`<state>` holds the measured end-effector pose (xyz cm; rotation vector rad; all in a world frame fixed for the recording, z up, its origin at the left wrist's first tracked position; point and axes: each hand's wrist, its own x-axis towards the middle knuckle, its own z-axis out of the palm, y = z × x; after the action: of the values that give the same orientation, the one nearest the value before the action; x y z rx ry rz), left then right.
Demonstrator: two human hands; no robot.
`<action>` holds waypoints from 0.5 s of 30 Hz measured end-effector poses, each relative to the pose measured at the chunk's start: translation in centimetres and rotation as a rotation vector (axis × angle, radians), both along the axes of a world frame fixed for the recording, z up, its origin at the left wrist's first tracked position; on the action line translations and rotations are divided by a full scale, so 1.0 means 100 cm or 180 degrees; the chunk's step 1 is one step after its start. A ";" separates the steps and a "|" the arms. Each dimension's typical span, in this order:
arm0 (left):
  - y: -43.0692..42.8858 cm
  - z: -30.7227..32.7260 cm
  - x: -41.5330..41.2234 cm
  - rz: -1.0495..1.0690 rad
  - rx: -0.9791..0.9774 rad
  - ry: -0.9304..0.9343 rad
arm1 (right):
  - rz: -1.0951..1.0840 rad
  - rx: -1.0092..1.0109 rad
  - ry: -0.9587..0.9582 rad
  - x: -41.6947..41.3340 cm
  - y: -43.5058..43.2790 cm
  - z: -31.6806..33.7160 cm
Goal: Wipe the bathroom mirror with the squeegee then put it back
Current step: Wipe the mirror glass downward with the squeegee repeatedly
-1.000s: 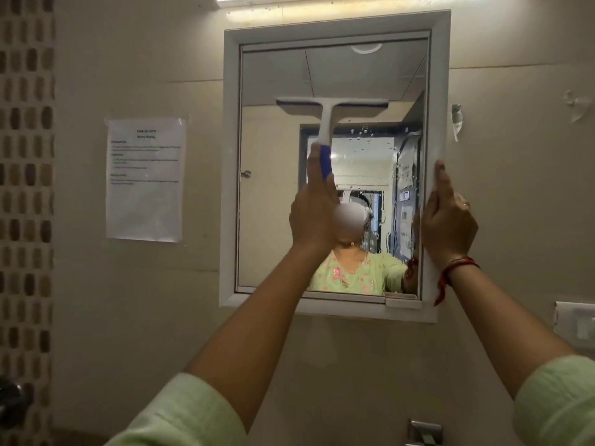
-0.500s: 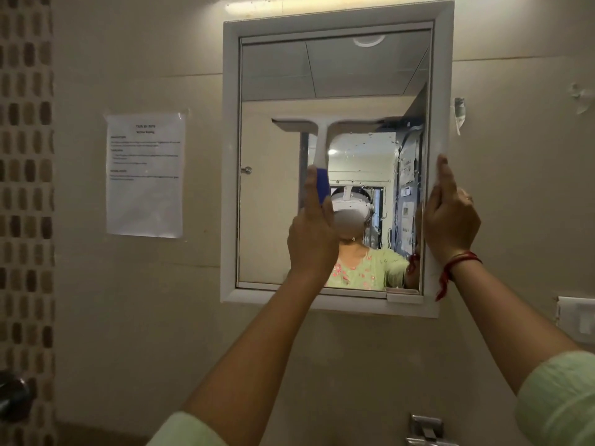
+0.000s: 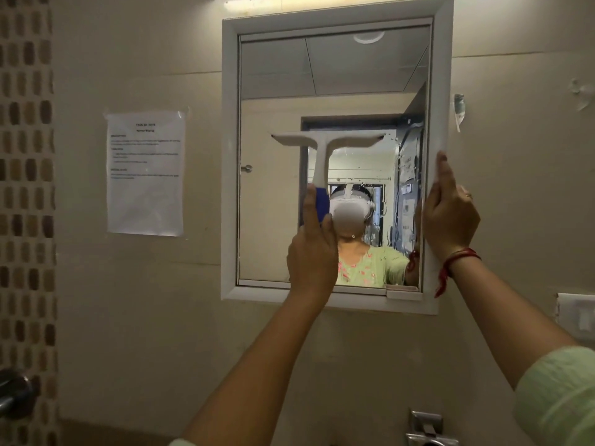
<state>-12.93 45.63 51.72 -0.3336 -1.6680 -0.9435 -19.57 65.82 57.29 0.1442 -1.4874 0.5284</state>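
A white-framed bathroom mirror [image 3: 270, 75] hangs on the beige wall. My left hand [image 3: 312, 255] grips the blue end of the handle of a white T-shaped squeegee [image 3: 320, 156], index finger stretched up along it. The squeegee's blade lies flat and level across the middle of the glass. Water drops and streaks show on the glass below and right of the blade. My right hand [image 3: 449, 214] holds the right edge of the mirror frame, fingers pointing up, a red thread around the wrist.
A printed paper notice [image 3: 145, 172] is taped to the wall left of the mirror. A mosaic tile strip [image 3: 25, 188] runs down the far left, with a dark metal fitting [image 3: 16, 394] low down. A white switch plate [image 3: 576, 317] sits at right, a chrome fixture [image 3: 425, 426] below.
The squeegee has slid down the glass from near the upper part to the middle, my left hand moving down with it. My right hand stays on the frame's right edge.
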 end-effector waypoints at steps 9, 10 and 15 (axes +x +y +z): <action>0.002 -0.016 0.001 -0.0052 0.0014 -0.0059 | 0.0048 -0.0004 0.0011 0.000 0.001 0.001; 0.002 -0.032 0.004 -0.0110 -0.0026 -0.0133 | 0.0047 -0.0007 0.0014 0.000 0.002 0.002; 0.000 -0.035 0.005 -0.0123 -0.0094 -0.0072 | 0.0049 -0.0012 0.0017 -0.001 0.001 0.002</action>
<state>-12.46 45.67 48.19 -0.3775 -1.7026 -0.9552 -19.62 65.93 57.44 0.1540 -1.4809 0.5427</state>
